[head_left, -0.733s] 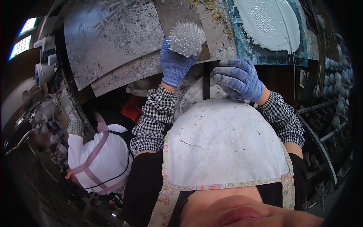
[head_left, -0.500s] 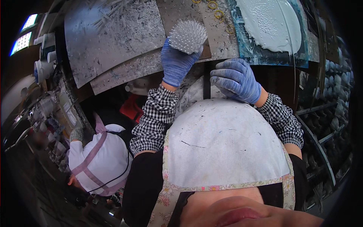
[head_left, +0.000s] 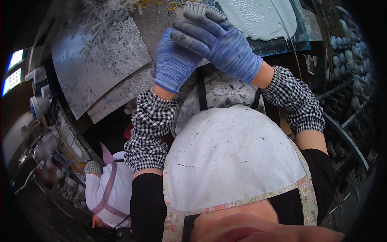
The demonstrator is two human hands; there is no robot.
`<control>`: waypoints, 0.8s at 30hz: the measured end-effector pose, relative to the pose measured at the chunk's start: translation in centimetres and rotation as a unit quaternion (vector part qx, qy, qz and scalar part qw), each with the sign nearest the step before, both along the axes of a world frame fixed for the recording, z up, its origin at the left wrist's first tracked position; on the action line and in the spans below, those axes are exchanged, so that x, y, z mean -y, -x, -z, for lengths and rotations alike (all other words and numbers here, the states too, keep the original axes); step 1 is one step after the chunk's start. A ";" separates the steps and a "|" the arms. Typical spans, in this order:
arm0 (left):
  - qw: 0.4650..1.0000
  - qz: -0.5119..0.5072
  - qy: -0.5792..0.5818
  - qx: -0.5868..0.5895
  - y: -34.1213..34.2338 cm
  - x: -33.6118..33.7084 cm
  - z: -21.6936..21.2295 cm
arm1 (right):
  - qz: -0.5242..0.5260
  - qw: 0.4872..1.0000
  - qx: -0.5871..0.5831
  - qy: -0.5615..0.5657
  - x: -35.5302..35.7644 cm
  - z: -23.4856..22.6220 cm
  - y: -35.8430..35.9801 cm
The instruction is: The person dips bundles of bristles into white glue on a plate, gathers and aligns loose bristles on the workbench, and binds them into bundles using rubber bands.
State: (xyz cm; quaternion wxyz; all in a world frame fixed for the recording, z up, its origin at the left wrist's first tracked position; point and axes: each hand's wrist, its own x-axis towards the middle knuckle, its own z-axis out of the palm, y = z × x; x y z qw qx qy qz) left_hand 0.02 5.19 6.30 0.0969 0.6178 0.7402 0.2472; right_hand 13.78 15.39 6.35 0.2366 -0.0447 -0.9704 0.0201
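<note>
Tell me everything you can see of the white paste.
The white paste is a broad, glossy, wet-looking layer with a faint green-blue tint, spread on a dark board with blue smears. Its left part is pebbled with small bumps or dimples; the right is smoother, crossed by a thin line. A thin strand hangs from its near edge past the board. The picture's top edge cuts it off. The right hand is near its left edge in the picture; contact is unclear.
</note>
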 end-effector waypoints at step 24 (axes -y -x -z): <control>0.944 0.316 0.078 -0.056 -3.4 -26.7 -2.2 | 0.132 0.947 0.015 0.291 -19.3 8.1 -3.3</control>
